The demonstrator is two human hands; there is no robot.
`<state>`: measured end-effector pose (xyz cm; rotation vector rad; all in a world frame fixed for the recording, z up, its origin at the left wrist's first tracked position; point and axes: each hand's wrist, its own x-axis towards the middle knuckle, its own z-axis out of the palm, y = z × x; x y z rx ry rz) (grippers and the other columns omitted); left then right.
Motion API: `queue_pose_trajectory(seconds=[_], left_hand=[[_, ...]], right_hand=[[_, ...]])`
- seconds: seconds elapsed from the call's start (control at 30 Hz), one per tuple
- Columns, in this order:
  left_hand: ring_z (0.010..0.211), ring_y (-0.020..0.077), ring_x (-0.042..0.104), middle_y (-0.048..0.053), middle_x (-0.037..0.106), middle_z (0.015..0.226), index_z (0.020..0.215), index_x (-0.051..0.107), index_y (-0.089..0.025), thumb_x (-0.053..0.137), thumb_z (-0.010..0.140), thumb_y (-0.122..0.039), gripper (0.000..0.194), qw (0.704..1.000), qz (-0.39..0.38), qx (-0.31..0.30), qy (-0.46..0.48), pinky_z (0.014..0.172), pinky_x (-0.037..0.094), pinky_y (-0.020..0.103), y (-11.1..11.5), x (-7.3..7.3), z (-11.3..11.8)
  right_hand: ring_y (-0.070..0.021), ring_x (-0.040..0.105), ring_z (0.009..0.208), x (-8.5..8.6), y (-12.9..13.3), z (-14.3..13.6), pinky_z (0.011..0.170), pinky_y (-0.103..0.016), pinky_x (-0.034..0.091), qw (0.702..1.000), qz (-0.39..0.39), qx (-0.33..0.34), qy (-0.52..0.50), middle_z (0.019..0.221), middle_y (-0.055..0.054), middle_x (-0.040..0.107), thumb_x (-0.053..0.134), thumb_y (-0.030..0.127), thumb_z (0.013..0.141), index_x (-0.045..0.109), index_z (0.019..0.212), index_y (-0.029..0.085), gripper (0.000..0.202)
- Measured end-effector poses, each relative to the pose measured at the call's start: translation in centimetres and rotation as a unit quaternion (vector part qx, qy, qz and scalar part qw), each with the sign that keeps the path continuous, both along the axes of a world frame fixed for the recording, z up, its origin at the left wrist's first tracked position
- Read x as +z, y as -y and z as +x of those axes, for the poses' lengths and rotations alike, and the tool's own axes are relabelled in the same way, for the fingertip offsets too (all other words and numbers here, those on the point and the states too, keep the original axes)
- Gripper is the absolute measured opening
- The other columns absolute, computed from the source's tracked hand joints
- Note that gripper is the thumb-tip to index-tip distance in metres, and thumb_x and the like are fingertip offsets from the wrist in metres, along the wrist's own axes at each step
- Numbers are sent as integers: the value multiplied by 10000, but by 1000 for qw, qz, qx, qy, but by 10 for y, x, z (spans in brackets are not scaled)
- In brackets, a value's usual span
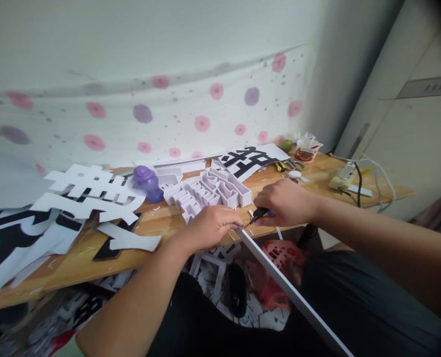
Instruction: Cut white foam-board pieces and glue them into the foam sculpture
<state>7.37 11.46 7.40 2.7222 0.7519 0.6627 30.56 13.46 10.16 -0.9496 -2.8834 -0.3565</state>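
White strip (296, 293): runs from the lower edge of the view, over the lap, up to the table's front edge, where its far end lies between the hands.
Left hand (215, 225): fingers close together, thumb and fingertips pinching the strip's far end.
Right hand (284, 201): fingers curled round a black tool (259, 214), its thin tip at or just beside the strip; whether it touches, I cannot tell.
Good handling: the pinch should stay firm and the fingertips clear of the tip; the long tail probably needs to hang straight, since a twist would pull the end askew. Short, square strokes seem safest on thin stock.
Under the table: many white scraps (257, 321), beside a red plastic thing with holes (280, 253); basket or not, I cannot tell.
Table (142, 267): just beyond the hands stands a hollow white letter (225, 191), thin walls around open pockets.
Purple bottle (149, 186): upright, left of the letter; contents not readable.
Paper cup (305, 150): red and white, at the table's back, stuffed with pale scraps that poke above its rim.
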Motion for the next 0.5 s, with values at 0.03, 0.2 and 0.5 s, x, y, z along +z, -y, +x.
queue_pose_trajectory(seconds=[0.03, 0.2, 0.5], left_hand=[[805, 115, 596, 9, 672, 853, 863, 642, -189, 495, 853, -131, 158, 1000, 0, 9, -4, 754, 453, 242, 4, -8, -1], [769, 113, 596, 1, 669, 801, 824, 632, -182, 488, 849, -121, 158, 998, 9, 65, -11, 725, 458, 231, 28, -27, -16], [737, 170, 573, 48, 624, 784, 847, 596, -180, 442, 851, -139, 159, 944, 84, 316, 42, 668, 442, 292, 81, -32, -45]], right_hand=[[-163, 505, 661, -7, 3, -2, 579, -249, 210, 1000, -4, 4, 5, 689, -66, 590, 475, 572, 843, 595, 761, 161, 436], [-193, 528, 717, -19, 7, -16, 621, -260, 283, 998, -9, 51, 22, 735, -72, 588, 452, 544, 860, 580, 786, 164, 408], [-157, 533, 570, 20, 53, 9, 504, -242, 377, 963, -1, -79, -256, 718, -44, 585, 410, 366, 889, 527, 1031, 203, 246]])
